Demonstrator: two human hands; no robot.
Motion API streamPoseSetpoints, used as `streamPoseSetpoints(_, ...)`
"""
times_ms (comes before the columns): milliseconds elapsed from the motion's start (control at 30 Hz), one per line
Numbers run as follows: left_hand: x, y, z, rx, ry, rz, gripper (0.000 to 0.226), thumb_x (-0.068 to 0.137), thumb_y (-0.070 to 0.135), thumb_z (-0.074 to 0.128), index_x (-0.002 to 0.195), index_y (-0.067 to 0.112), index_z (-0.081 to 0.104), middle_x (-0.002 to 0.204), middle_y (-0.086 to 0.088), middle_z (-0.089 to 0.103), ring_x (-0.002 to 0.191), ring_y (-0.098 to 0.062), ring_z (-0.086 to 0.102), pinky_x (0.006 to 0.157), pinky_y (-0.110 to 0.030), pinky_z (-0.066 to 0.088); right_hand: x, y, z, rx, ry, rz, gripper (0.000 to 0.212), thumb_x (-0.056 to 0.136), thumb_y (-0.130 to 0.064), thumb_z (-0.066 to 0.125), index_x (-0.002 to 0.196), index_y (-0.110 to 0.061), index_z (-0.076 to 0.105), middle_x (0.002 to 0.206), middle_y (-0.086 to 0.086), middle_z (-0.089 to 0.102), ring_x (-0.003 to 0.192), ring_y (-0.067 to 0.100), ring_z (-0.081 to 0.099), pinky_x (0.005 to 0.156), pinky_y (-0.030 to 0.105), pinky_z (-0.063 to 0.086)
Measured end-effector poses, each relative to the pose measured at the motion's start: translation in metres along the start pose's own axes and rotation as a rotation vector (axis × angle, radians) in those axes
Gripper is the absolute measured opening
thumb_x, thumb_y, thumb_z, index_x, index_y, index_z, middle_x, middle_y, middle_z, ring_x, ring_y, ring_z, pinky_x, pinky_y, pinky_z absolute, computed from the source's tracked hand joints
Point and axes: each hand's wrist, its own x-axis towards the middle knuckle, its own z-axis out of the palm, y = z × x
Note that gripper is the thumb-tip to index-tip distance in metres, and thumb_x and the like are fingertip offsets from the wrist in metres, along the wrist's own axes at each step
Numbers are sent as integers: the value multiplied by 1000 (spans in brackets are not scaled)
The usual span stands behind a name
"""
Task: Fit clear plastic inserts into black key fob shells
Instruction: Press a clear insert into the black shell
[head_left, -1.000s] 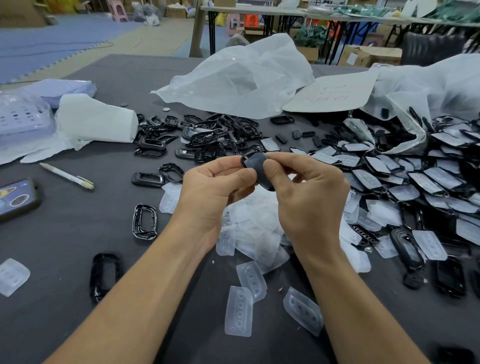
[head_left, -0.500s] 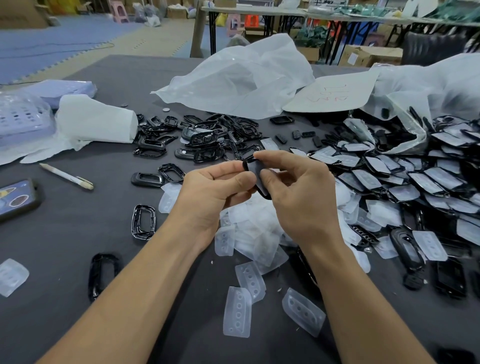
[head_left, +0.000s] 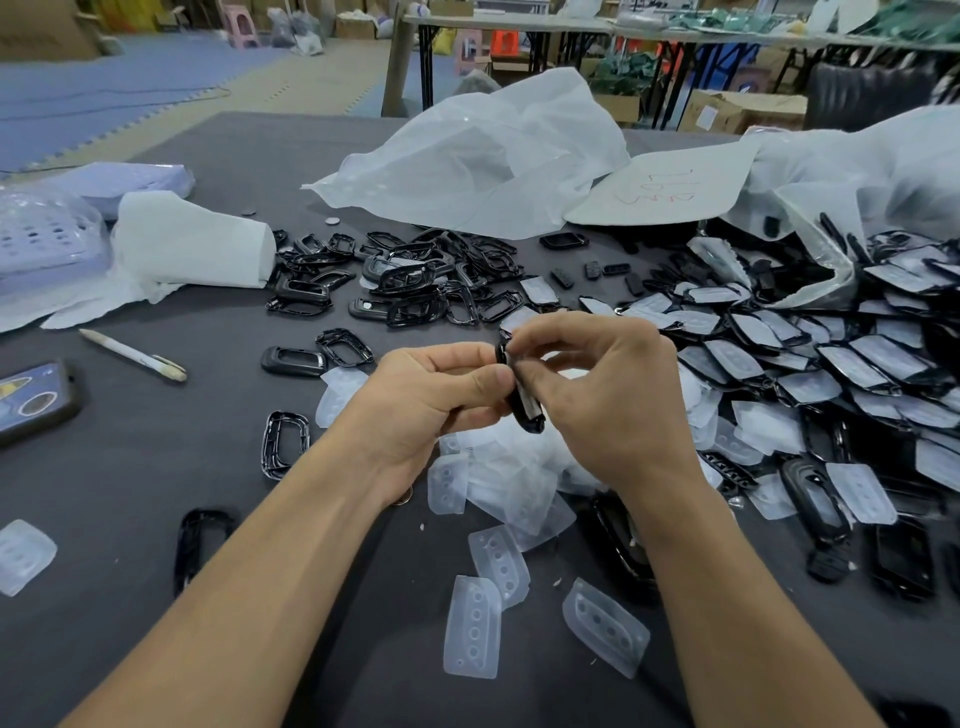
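Shell (head_left: 525, 410), black, held edge-on above the desk (head_left: 156, 467), long axis running away from the viewer, near end lowest. Left hand (head_left: 431, 395) grips its left side with curled fingers; right hand (head_left: 597, 395) pinches its upper edge, over loose clear inserts (head_left: 509, 478).

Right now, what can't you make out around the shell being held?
Head view: whether the clear insert is seated in the black shell, edge-on and covered by the left hand and right hand.
Head view: phone, cut off by the left edge.
Head view: red writing on the white sheet, too small to read.
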Motion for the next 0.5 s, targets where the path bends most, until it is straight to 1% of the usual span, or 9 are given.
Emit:
streamPoseSetpoints(67,-1,1,0,16,-28,-14,24,69,18,81,90,9,82,88,-12,78,81,-20,76,72,-21,61,-1,-1,-1,-20,38,-37,15,80,-10,81,78,-25,78,79,-14,75,75,9,72,70,33,60)
streamPoseSetpoints(167,-2,4,0,35,-24,-33,33,68,20,82,98,6,80,93,-14,79,85,-21,77,70,-20,60,-2,-1,2,-48,61,-64,15,83,-11,77,75,-24,76,71,-14,72,70,9,71,66,31,59)
streamPoseSetpoints(233,-2,5,-1,39,-18,-45,34,68,22,82,99,8,81,93,-13,79,85,-19,77,67,-17,58,-1,-1,5,45,53,5,20,86,-5,73,75,-22,73,67,-10,71,62,10,70,60,28,58)
streamPoseSetpoints(300,-2,6,-2,54,-19,-54,32,67,24,82,97,13,82,93,-10,79,84,-16,77,65,-16,57,0,-1,4,155,37,56,24,87,0,70,76,-21,72,72,-7,73,62,7,70,57,22,56)
streamPoseSetpoints(333,-2,6,-3,62,-26,-55,31,68,24,81,97,13,82,93,-9,79,85,-15,77,65,-15,57,1,-2,3,172,14,51,25,87,1,70,78,-22,73,77,-8,74,67,5,71,62,20,57)
streamPoseSetpoints(367,-3,6,-3,69,-37,-54,31,68,25,81,97,14,83,93,-9,79,85,-15,77,67,-16,58,1,-3,1,159,-17,34,25,86,1,71,80,-24,75,81,-11,75,76,5,72,69,22,59)
streamPoseSetpoints(433,-3,7,-4,80,-56,-48,33,68,27,81,98,13,82,93,-10,79,87,-16,76,75,-20,60,0,-7,0,125,-59,2,27,83,0,75,86,-26,79,89,-14,76,90,9,73,82,31,60)
streamPoseSetpoints(467,-3,7,-4,79,-62,-47,32,70,27,81,98,12,82,93,-10,79,88,-17,76,78,-22,61,0,-8,-1,137,-63,1,28,82,0,77,87,-26,81,92,-14,77,95,9,73,85,34,60)
streamPoseSetpoints(500,-3,7,-5,67,-76,-48,28,72,25,79,96,12,82,92,-11,78,88,-18,75,79,-23,61,-1,-9,-1,154,-59,7,28,81,1,78,88,-26,82,95,-14,77,97,9,73,87,35,60)
